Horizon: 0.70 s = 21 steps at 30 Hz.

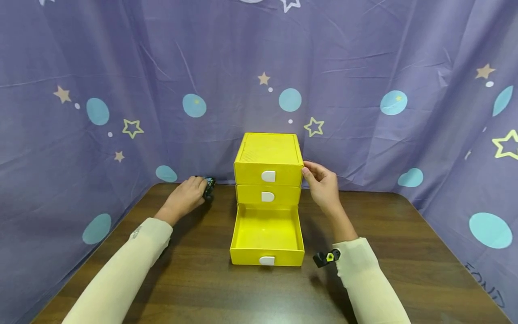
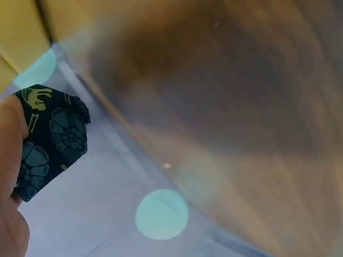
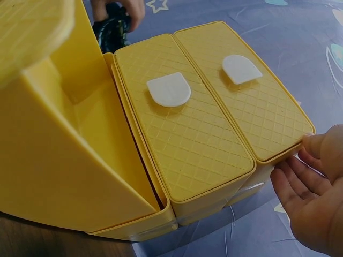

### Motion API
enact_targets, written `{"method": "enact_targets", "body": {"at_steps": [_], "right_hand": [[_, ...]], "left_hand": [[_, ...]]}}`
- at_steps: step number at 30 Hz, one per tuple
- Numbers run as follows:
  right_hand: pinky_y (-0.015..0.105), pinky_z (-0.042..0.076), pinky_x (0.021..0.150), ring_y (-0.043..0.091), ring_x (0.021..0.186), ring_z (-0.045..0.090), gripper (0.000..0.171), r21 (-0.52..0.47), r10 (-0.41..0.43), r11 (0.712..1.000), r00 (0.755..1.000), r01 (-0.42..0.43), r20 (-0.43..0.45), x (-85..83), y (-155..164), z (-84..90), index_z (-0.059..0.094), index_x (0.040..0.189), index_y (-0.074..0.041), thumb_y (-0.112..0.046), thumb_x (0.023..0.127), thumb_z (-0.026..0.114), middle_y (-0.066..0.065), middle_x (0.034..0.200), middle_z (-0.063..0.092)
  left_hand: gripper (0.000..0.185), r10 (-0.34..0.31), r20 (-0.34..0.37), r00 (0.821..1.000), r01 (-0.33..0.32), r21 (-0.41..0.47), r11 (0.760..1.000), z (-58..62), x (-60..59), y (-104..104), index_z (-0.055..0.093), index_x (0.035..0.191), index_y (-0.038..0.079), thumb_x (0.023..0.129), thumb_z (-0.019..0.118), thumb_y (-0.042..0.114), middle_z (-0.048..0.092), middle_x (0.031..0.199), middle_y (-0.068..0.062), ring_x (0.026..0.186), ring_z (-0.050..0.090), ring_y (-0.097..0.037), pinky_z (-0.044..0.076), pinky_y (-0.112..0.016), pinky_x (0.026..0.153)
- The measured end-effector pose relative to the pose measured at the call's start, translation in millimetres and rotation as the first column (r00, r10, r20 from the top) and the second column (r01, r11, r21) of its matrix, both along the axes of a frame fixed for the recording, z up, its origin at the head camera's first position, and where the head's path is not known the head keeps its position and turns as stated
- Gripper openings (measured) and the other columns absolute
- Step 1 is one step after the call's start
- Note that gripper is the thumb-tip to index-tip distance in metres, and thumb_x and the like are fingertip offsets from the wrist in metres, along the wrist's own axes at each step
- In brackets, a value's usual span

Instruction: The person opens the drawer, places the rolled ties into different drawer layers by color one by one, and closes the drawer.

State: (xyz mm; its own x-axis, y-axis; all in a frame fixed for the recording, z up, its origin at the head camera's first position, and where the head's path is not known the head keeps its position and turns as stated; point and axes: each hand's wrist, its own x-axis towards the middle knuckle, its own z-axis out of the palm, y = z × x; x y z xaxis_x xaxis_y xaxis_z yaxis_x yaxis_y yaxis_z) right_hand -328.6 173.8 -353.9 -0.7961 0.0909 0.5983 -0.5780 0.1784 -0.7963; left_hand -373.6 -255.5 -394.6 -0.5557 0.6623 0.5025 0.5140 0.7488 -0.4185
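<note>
A yellow three-drawer box (image 1: 270,147) with white tabs stands on the table. Its bottom drawer (image 1: 247,256) is pulled out and holds nothing, while the upper two are closed. To the left of the box, my left hand (image 1: 186,198) grips a dark folded cloth (image 2: 56,139) printed with blue-grey flowers and a yellow figure. In the left wrist view the thumb lies over the cloth's edge. My right hand (image 3: 316,193) touches the upper right front corner of the box, thumb at the front edge and fairly straight fingers along the side.
A brown wooden table (image 1: 194,283) lies beneath everything. Behind it hangs a purple curtain (image 1: 344,58) with stars and blue spots. A small black device (image 1: 327,258) with a yellow mark is at the right sleeve's cuff.
</note>
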Motion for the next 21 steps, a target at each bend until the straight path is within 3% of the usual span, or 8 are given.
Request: {"method": "enact_targets", "body": {"at_steps": [8,16,21], "right_hand": [[0.017,0.056,0.086,0.012,0.096,0.069,0.033,0.008,0.004,1.000,1.000,-0.005,0.018,0.6,0.5,-1.0,0.070,0.127,0.003,-0.016,0.101,0.067,0.020,0.118,0.072],[0.015,0.055,0.085,0.017,0.097,0.068,0.032,0.014,0.007,1.000,0.999,-0.007,0.033,4.8,-0.8,2.4,0.068,0.128,0.006,-0.012,0.101,0.065,0.023,0.120,0.071],[0.014,0.054,0.085,0.013,0.096,0.068,0.031,0.023,0.001,1.000,0.999,-0.002,0.033,17.2,-5.1,14.6,0.066,0.128,0.011,-0.006,0.102,0.063,0.027,0.120,0.070]], "left_hand": [[0.047,-0.025,-0.024,0.999,0.024,-0.019,1.000,24.5,15.3,5.3,0.058,0.109,-0.008,0.076,0.085,0.011,0.059,0.100,-0.020,0.087,0.058,-0.039,0.056,-0.048,0.069],[0.050,-0.113,-0.095,0.989,0.111,-0.027,0.993,35.6,28.8,7.4,0.059,0.113,-0.009,0.075,0.083,0.013,0.061,0.101,-0.021,0.086,0.058,-0.039,0.055,-0.048,0.067],[0.046,-0.166,-0.096,0.981,0.166,-0.006,0.986,44.3,42.5,15.4,0.059,0.114,-0.009,0.078,0.079,0.011,0.061,0.104,-0.021,0.088,0.059,-0.039,0.055,-0.047,0.067]]}}
